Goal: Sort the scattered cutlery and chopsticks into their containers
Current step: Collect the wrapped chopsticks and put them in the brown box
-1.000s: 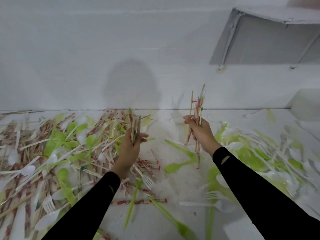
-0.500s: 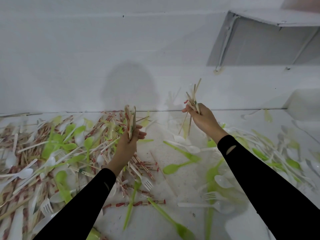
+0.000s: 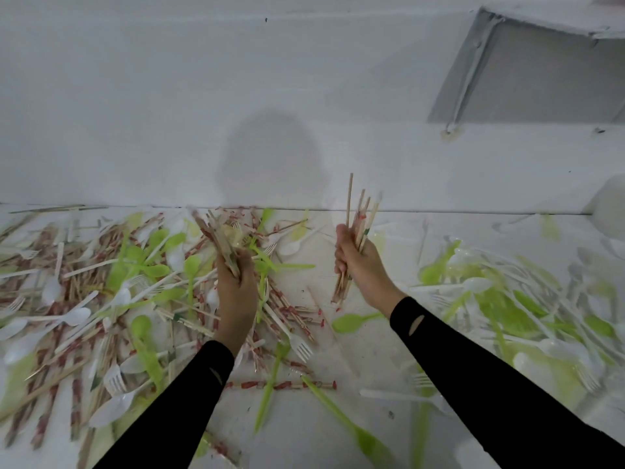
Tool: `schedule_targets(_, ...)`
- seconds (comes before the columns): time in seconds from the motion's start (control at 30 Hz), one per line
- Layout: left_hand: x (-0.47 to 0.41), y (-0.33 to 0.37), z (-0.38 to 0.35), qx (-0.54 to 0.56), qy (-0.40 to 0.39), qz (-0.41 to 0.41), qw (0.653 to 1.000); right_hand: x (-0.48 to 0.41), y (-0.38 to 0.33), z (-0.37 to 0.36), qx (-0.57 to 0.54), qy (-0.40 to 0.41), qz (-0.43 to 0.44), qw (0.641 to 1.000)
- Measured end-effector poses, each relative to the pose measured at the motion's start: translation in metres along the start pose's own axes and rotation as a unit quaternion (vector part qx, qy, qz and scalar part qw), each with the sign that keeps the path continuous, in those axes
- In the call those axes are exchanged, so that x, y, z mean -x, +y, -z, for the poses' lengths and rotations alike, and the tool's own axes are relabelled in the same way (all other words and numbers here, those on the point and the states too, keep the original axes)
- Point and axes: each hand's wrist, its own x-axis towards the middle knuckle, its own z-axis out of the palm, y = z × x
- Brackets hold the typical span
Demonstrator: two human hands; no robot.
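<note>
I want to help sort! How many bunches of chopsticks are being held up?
2. The left bunch is in the left hand, tilted; the right bunch is in the right hand, nearly upright. Loose chopsticks below are not counted.

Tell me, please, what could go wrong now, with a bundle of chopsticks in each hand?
1. The right hand grips its chopsticks unevenly: the ends stand at different heights, so a loose one may slip out and fall.
2. The left hand holds its tilted bundle over the mixed pile; a dropped stick would probably be lost in it.
</note>
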Motion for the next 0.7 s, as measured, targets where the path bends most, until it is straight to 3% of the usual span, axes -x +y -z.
schedule_targets(0.17, 0.018, -0.023, 0.007, -0.061, -0.048, 0.012, 0.997, 0.015, 0.035, -0.004, 0.167, -0.063, -0.048, 0.983)
schedule_targets(0.3, 0.014, -0.016, 0.003, -0.048, -0.09, 0.049, 0.994, 0.012, 0.029, -0.007, 0.244, -0.061, -0.07, 0.965)
schedule_targets(0.4, 0.006, 0.0, 0.004, -0.037, -0.101, 0.026, 0.994, 0.008, 0.016, -0.01, 0.239, -0.043, -0.07, 0.967)
schedule_targets(0.47, 0.0, 0.005, 0.012, -0.087, -0.122, -0.013, 0.989, 0.007, 0.015, -0.007, 0.316, -0.053, -0.077, 0.944)
schedule_targets(0.6, -0.004, -0.001, 0.033, -0.253, -0.253, -0.078, 0.931, 0.016, 0.036, -0.002, 0.474, -0.169, -0.162, 0.849)
schedule_targets(0.7, -0.007, -0.01, 0.051, -0.361, -0.337, -0.115, 0.862, 0.022, 0.052, -0.004, 0.512, -0.175, -0.182, 0.821)
